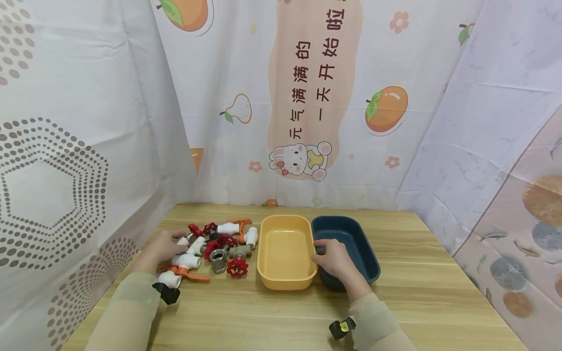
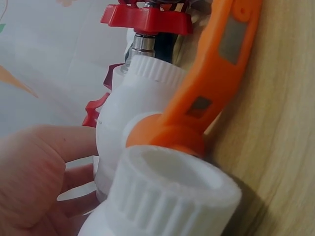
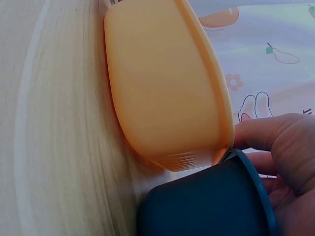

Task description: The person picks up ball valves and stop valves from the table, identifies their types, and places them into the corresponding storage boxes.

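My left hand (image 1: 163, 249) is at the left end of a heap of valves, thumb and forefinger on either side of a white valve with a red handwheel (image 1: 194, 230). In the left wrist view, a white ball valve with an orange lever (image 2: 216, 73) hides the fingertips of my left hand (image 2: 29, 167). My right hand (image 1: 335, 258) rests over the adjoining rims of a yellow bin (image 1: 287, 285) and a dark blue bin (image 1: 371, 258). In the right wrist view, one finger of my right hand (image 3: 295, 157) touches the yellow rim; others pass behind the blue rim.
Several other valves lie left of the yellow bin, among them a metal gate valve with a red handwheel (image 1: 237, 266) and a white ball valve (image 1: 251, 237). Patterned curtains (image 1: 342, 122) hang behind and beside the wooden table (image 1: 263, 321).
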Demonstrator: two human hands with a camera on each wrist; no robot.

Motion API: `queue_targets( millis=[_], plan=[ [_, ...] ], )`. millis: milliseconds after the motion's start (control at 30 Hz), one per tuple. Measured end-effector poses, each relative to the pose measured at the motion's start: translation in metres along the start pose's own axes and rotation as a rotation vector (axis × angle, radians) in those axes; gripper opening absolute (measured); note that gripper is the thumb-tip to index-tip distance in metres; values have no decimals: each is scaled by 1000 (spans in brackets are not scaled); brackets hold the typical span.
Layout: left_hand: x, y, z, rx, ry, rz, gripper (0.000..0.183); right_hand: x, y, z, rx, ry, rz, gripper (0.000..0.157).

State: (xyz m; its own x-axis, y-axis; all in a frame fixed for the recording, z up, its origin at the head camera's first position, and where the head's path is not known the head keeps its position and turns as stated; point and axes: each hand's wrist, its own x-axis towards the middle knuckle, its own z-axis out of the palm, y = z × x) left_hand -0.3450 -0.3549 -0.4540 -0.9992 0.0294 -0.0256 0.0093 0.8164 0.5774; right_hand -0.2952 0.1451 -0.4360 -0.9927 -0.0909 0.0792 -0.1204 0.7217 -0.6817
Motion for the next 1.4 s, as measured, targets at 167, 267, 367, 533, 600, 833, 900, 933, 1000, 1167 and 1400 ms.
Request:
queue_targets(
  millis=[167, 267, 367, 533, 600, 833, 900, 933, 1000, 1167, 1400],
  plan=[
    [-2, -2, -2, 1, -5, 23, 59, -1, 0, 0, 0, -7, -5, 42],
    [-2, -2, -2, 5, 0, 42, 58, -1, 1, 0, 10, -7, -8, 42],
    [-1, -2, -1, 15, 6, 48, 58, 0, 1, 0, 23, -10, -8, 42],
    [1, 0, 0, 27, 1, 20, 56, 0, 2, 0, 22, -11, -10, 42],
    [2, 1, 0, 26, -4, 14, 56, 0, 2, 0, 17, -8, -12, 42],
    [3, 3, -2, 31, -30, 18, 54, 1, 1, 0, 16, -3, -7, 42],
    [3, 3, -2, 33, -35, 27, 53, 1, 1, 0, 16, -3, -3, 42],
    [4, 2, -2, 31, -35, 30, 53, 1, 1, 0, 16, -3, -1, 42],
    [4, 1, -2, 29, -31, 36, 54, 1, 1, 0, 17, -5, -3, 42],
    [4, 0, -1, 33, -15, 36, 54, 1, 2, 0, 19, -11, -1, 42],
    [4, 2, -1, 63, 6, 11, 56, 1, 1, -1, 13, -15, 2, 43]
  ],
)
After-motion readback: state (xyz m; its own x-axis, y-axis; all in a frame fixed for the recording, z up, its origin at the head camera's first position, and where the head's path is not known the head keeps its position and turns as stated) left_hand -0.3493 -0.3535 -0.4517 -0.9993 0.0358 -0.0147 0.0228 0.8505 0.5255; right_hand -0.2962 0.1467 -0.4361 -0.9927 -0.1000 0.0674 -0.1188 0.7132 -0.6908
